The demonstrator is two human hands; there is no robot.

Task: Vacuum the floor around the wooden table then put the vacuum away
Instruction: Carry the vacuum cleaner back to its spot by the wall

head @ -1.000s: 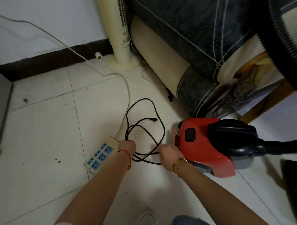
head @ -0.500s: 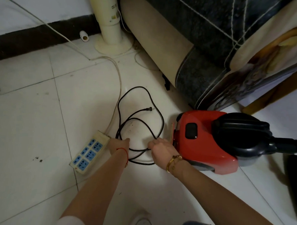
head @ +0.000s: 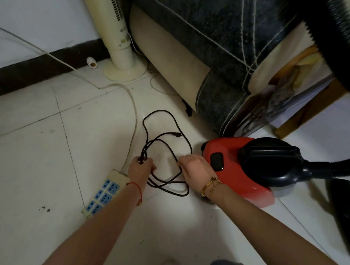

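Vacuum (head: 239, 169): red canister body with black top, sitting on the white tile floor (head: 42, 156), just in front of the sofa (head: 217, 51) corner. Black hose (head: 335, 37) leaves its right end and arcs up past the sofa, blurred.

Black power cord (head: 166, 144) lies in loose loops on the floor directly left of the vacuum; plug end (head: 177, 134) is free, resting on the tile, not in any socket.

Left hand (head: 140, 168): closed around a bunch of cord loops, left of the vacuum. Red string on that wrist.

Right hand (head: 195, 168): against the vacuum's left end, fingers curled at the cord; can't tell if it's actually gripping. Gold bracelet on the wrist.

Power strip (head: 102, 192), beige with blue sockets, just left of the left hand, farther from the vacuum; its white cable (head: 129, 98) runs off toward the wall.

Tower fan (head: 117, 35) stands on its round base beyond the cord, beside the sofa, well apart from the vacuum.
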